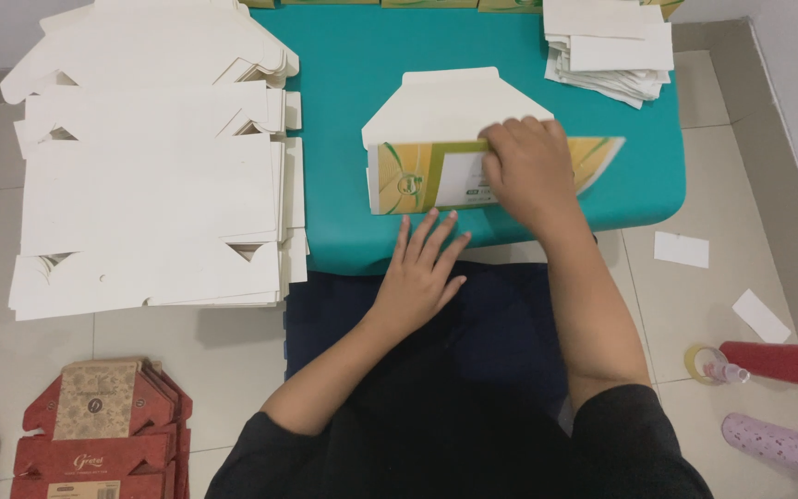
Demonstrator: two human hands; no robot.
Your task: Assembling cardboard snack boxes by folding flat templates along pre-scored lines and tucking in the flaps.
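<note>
Both hands on yellow-green carton blank [436, 176], teal table [344, 55]; R hand [528, 171] presses printed flap.

Left hand [420, 268] flat, fingers [431, 233] spread forward; right hand [530, 168] palm-down, knuckles bent, pressing.

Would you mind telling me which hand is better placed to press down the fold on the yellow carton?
Probably the right hand: it already lies flat on the folded yellow carton on the teal table. The left hand rests at the table's near edge, fingertips just below the carton.
</note>
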